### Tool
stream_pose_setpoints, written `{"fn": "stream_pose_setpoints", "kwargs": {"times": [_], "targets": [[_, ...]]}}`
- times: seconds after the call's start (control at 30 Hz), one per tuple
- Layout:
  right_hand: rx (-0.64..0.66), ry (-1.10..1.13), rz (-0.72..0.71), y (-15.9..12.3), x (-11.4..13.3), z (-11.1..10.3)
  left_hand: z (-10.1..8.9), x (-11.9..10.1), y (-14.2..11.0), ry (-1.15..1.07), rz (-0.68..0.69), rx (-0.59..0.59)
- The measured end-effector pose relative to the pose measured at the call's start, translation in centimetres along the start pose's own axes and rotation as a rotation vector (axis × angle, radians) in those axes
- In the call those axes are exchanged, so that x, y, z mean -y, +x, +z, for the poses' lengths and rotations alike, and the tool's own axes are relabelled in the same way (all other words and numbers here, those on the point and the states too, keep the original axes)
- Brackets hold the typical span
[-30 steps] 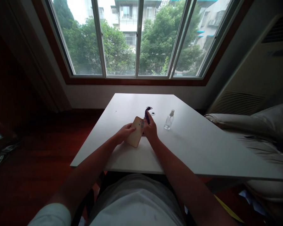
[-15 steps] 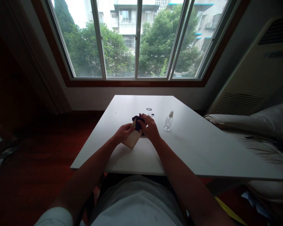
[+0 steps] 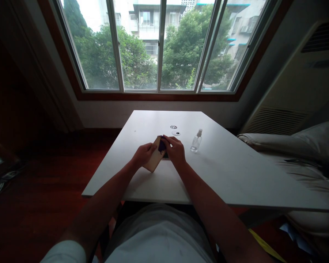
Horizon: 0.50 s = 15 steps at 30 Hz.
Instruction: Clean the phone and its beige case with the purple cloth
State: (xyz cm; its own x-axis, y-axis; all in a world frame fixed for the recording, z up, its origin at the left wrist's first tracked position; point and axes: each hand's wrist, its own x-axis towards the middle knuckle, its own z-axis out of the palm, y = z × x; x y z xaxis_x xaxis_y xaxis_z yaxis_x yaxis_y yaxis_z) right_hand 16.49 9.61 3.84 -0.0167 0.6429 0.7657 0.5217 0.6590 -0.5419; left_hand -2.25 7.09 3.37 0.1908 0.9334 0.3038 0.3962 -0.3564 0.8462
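Note:
My left hand point(image 3: 144, 154) grips a flat, beige phone case point(image 3: 153, 161) by its left edge, thumb on top. The case is tilted above the table. In my right hand point(image 3: 176, 149) a small dark purple cloth point(image 3: 162, 146) is pinched against the upper part of the case. Partly hidden beneath the case and my right hand is a dark flat thing with a light edge, apparently a phone point(image 3: 166, 156), lying on the table.
On the white table point(image 3: 216, 175), a clear spray bottle point(image 3: 196, 140) stands right of my hands. Two small round flat pieces, one patterned point(image 3: 173, 127) and one pale with a dark spot point(image 3: 176, 133), lie beyond them. A covered seat point(image 3: 298, 160) is at the right.
My right hand has drawn slightly down and closer with the cloth, its fingers more bent. Less of the cloth shows past the case's top edge. The left hand keeps its hold.

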Motion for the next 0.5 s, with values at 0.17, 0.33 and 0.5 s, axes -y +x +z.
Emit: {"fn": "stream_pose_setpoints", "kwargs": {"times": [0.17,0.33,0.5], "targets": [[-0.011,0.011,-0.016,-0.04,0.33,-0.30,-0.16,-0.15,-0.13,0.016,-0.004,0.010],[-0.005,0.015,-0.072,-0.18,0.61,-0.33,0.00,-0.40,-0.44,0.033,0.020,0.068],[0.000,-0.009,-0.070,-0.13,0.45,-0.25,0.17,-0.50,-0.42,0.076,0.035,0.061]]}}
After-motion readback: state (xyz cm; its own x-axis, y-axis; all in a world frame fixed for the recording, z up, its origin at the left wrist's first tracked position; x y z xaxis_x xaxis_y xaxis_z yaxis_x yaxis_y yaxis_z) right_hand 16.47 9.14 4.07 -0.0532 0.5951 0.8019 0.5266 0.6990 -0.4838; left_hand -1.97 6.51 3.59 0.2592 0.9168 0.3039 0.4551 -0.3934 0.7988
